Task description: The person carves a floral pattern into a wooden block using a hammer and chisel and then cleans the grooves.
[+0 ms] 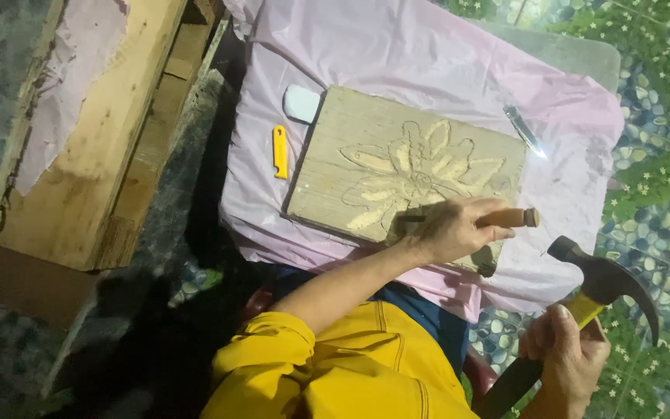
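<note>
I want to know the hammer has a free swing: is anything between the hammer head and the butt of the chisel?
Nothing visible does. The hammer in the right hand sits apart from the chisel held by the left hand on the carved wooden board; only pink sheet lies beneath the gap.

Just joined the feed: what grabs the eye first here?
The pale wooden board with a carved flower lies mid-frame on a pink plastic sheet. The left hand holds a wooden-handled chisel against the carving, while the right hand, lower right, grips a yellow-handled black claw hammer.
</note>
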